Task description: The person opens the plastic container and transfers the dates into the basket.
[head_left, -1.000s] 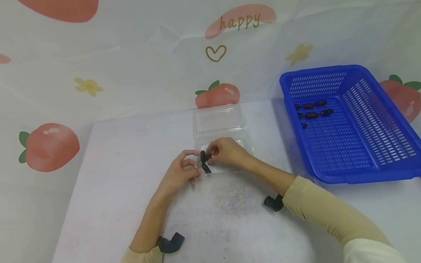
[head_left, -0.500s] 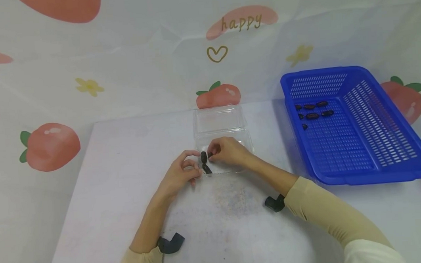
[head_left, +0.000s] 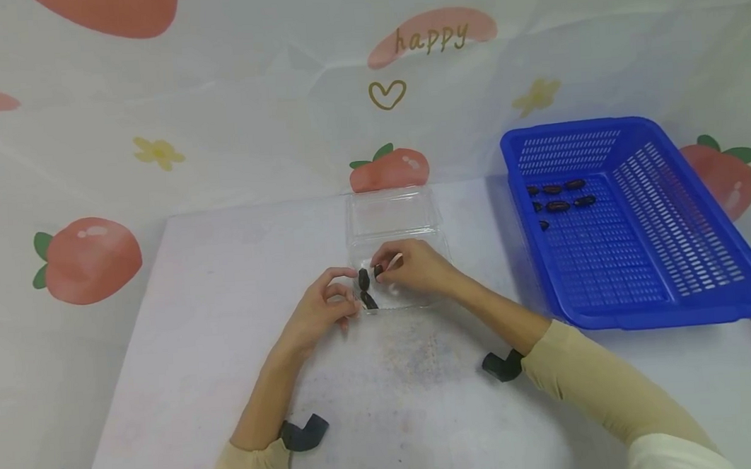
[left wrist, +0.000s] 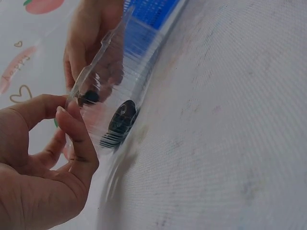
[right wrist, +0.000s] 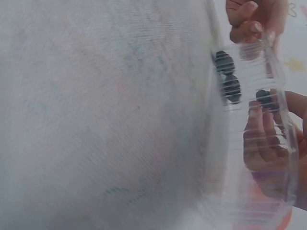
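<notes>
A clear plastic clamshell box [head_left: 390, 211] lies on the table with its lid folded back. Inside, along the left wall, two dark oval pieces [head_left: 364, 279] that look like dates lie end to end. My left hand [head_left: 319, 312] pinches the box's left rim between thumb and index finger, as the left wrist view shows. Over the box's tray, my right hand [head_left: 415, 266] holds another dark oval piece [right wrist: 264, 98] in its fingertips, just right of the two lying pieces. Its fingers partly cover that piece in the head view.
A blue slotted plastic basket [head_left: 672, 304] stands at the right, with several dark oval pieces [head_left: 557, 206] near its far left corner. White patterned cloth [head_left: 249, 128] hangs behind the table [head_left: 224, 271]. Black curved pieces [head_left: 306, 433] sit at both wrists.
My right hand has shifted slightly right and up with its oval piece, widening the gap to the two lying pieces. The left hand stays at the rim.
</notes>
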`<state>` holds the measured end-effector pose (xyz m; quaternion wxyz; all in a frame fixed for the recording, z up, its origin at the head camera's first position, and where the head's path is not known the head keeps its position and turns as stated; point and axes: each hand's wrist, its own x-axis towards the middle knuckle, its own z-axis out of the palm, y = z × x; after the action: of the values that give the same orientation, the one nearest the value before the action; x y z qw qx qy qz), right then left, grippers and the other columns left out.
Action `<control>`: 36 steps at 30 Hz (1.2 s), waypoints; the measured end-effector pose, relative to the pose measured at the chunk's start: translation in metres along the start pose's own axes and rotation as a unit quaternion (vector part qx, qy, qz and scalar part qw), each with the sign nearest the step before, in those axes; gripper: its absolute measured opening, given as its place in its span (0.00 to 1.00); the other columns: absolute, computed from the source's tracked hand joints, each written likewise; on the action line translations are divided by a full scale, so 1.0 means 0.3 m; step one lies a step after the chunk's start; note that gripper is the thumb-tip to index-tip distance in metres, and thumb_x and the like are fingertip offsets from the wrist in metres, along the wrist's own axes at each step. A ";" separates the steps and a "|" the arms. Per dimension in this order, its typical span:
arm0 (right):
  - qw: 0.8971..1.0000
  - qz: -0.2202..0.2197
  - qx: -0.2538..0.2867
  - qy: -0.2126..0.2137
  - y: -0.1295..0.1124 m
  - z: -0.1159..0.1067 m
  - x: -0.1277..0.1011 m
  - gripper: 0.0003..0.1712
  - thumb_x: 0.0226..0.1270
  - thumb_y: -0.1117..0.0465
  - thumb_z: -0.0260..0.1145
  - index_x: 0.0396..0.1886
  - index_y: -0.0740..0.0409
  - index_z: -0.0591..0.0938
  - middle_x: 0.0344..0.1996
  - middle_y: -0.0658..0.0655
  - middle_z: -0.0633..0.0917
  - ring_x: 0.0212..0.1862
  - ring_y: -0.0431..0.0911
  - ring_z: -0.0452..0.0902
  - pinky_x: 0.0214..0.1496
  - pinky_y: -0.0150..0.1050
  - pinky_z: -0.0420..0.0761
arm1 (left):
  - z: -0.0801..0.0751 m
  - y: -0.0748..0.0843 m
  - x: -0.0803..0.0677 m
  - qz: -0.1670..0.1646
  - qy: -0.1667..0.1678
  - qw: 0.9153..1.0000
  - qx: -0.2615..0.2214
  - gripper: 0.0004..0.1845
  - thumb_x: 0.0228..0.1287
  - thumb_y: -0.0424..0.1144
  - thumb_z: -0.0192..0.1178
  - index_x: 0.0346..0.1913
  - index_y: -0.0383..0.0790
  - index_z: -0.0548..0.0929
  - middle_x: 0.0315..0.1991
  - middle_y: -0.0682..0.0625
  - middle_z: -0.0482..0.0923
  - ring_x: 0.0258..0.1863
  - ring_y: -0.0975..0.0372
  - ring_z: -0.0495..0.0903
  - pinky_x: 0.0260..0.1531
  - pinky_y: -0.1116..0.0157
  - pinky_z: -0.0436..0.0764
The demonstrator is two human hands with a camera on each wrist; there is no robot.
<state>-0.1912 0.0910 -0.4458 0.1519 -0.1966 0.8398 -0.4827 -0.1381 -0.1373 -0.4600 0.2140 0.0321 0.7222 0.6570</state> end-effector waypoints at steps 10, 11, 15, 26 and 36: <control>0.999 0.000 0.040 0.010 -0.030 -0.079 -0.057 0.09 0.59 0.68 0.73 0.39 0.56 0.84 0.38 0.54 0.85 0.37 0.46 0.84 0.40 0.37 0.81 | -0.001 0.000 -0.003 -0.006 0.005 1.000 0.005 0.28 0.60 0.25 0.61 0.64 0.40 0.71 0.34 0.46 0.75 0.31 0.52 0.77 0.22 0.65 0.79; 0.999 0.003 0.048 0.010 -0.032 -0.090 -0.065 0.10 0.59 0.68 0.73 0.39 0.57 0.83 0.38 0.54 0.85 0.38 0.46 0.85 0.40 0.37 0.81 | 0.000 0.001 -0.003 -0.006 0.005 1.000 0.005 0.28 0.60 0.25 0.61 0.64 0.41 0.71 0.34 0.46 0.75 0.31 0.52 0.77 0.22 0.65 0.79; 0.997 0.019 0.078 0.013 -0.041 -0.133 -0.099 0.10 0.60 0.69 0.72 0.40 0.58 0.83 0.40 0.57 0.85 0.40 0.47 0.85 0.39 0.38 0.81 | -0.002 0.001 0.002 0.001 0.000 1.000 0.003 0.28 0.60 0.24 0.61 0.65 0.39 0.71 0.34 0.46 0.74 0.31 0.53 0.76 0.21 0.65 0.79; 0.993 0.036 0.103 0.039 -0.060 -0.241 -0.175 0.13 0.64 0.64 0.71 0.47 0.61 0.83 0.44 0.58 0.85 0.44 0.52 0.86 0.46 0.37 0.83 | -0.002 0.000 0.004 0.005 -0.003 1.000 0.002 0.28 0.60 0.24 0.61 0.65 0.39 0.71 0.34 0.45 0.73 0.30 0.52 0.75 0.21 0.65 0.78; 0.994 0.071 0.055 0.067 -0.056 -0.357 -0.255 0.17 0.66 0.53 0.70 0.51 0.55 0.83 0.45 0.55 0.87 0.47 0.46 0.84 0.56 0.49 0.76 | -0.003 0.000 -0.001 0.002 0.001 1.000 0.003 0.28 0.61 0.25 0.61 0.65 0.39 0.71 0.34 0.46 0.73 0.30 0.52 0.76 0.21 0.65 0.79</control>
<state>-0.1688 0.2002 -0.3739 0.1396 -0.0953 0.8319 -0.5285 -0.1380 -0.1383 -0.4597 0.2124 0.0337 0.7244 0.6550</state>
